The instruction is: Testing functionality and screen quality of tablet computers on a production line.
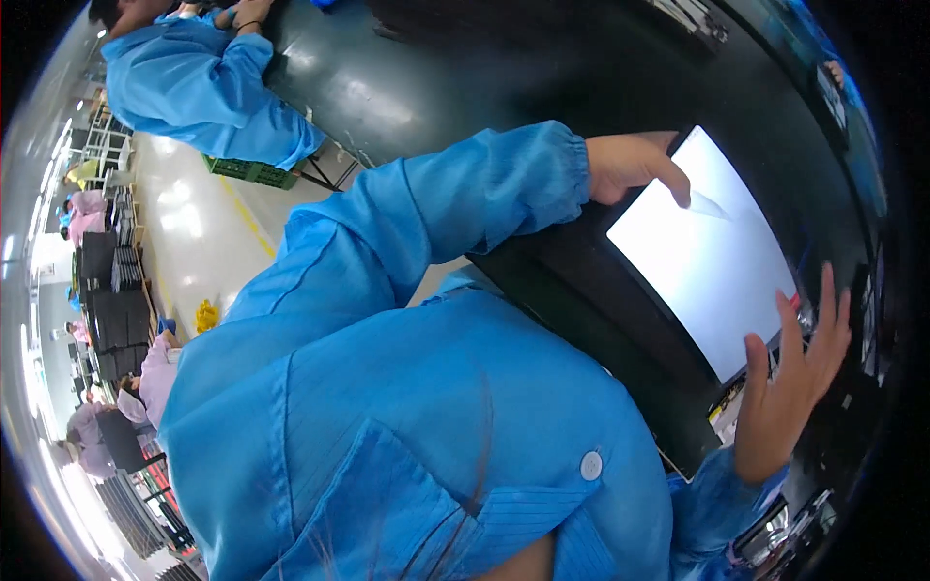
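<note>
Blue smock (417, 397) is filling the near side. Rightward, a white panel (697, 261) is glowing over a dark workbench (504, 87). Left hand (639, 167) is overlapping the panel's far-left edge, thumb extended; other fingers are mostly hiding, grip undeterminable. Right hand (794, 378) is spreading open fingers by the right end.

Lit panel (699, 266): white is shown, edged in black
Table (465, 107): black is seen
Jacket (407, 387): plain blue is broken by a white button (591, 466)
Floor (184, 228): pale grey is crossed by a yellow line (247, 218)
</note>
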Motion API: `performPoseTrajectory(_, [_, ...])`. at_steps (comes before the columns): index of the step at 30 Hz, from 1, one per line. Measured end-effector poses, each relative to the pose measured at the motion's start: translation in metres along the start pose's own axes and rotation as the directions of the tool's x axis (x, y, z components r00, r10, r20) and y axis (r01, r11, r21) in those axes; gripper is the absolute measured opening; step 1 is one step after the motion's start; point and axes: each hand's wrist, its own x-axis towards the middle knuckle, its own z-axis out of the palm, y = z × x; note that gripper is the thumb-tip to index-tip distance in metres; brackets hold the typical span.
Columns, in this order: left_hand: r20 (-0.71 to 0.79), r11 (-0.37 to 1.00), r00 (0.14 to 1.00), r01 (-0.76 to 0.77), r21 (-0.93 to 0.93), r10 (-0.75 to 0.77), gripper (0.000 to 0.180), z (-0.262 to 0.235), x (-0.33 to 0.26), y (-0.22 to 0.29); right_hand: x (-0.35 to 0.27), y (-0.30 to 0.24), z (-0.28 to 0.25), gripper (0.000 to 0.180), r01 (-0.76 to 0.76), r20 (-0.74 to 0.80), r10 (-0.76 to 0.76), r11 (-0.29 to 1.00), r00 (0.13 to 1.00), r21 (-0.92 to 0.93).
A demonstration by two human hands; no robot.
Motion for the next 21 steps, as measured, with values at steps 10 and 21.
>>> performPoseTrajectory(10, [0.165, 1.000, 0.986, -0.030, 0.004, 0.029, 0.074, -0.002, -0.012, 0.009, 0.053, -0.014, 0.030, 0.050, 0.296, -0.103, -0.287, 0.786, 0.952, 0.543])
performPoseTrajectory(21, [0.046, 0.985, 0.987, 0.158, -0.070, -0.155, 0.104, -0.006, -0.011, 0.018, -0.067, 0.100, 0.082, 0.040, 0.462, 0.197, 0.678, -0.656, 0.708, 0.597])
